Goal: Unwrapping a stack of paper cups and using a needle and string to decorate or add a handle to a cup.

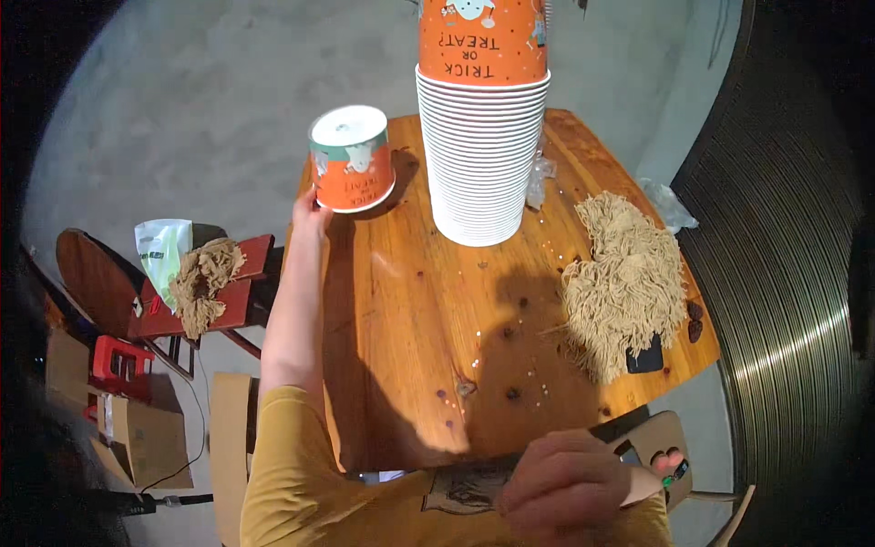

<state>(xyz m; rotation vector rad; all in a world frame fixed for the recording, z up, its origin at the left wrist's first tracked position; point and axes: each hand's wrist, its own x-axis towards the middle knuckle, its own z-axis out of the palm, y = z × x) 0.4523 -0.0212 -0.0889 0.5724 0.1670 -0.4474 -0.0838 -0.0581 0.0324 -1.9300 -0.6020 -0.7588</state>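
Observation:
My left hand point(312, 217) grips the lower edge of an orange paper bucket point(354, 178), which is upside down with its white base up. It is over the table's far left side, with a green band and a white cartoon figure on its wall. To its right stands a tall stack of nested paper buckets point(478, 164), also upside down, their white rims piled below one orange wall. My right hand point(567, 483) is in front of my chest at the near edge, blurred; its fingers look curled, but whether they hold anything cannot be made out.
On the wooden table point(419, 365) lie a beige string mop head point(629, 283), a dark phone-like slab point(645, 354) and white crumbs. Clear plastic point(538, 182) rests behind the stack. Left are a chair point(210, 314) with a bag and cloth, and cardboard boxes point(141, 442). A ribbed metal shutter point(784, 273) borders the right.

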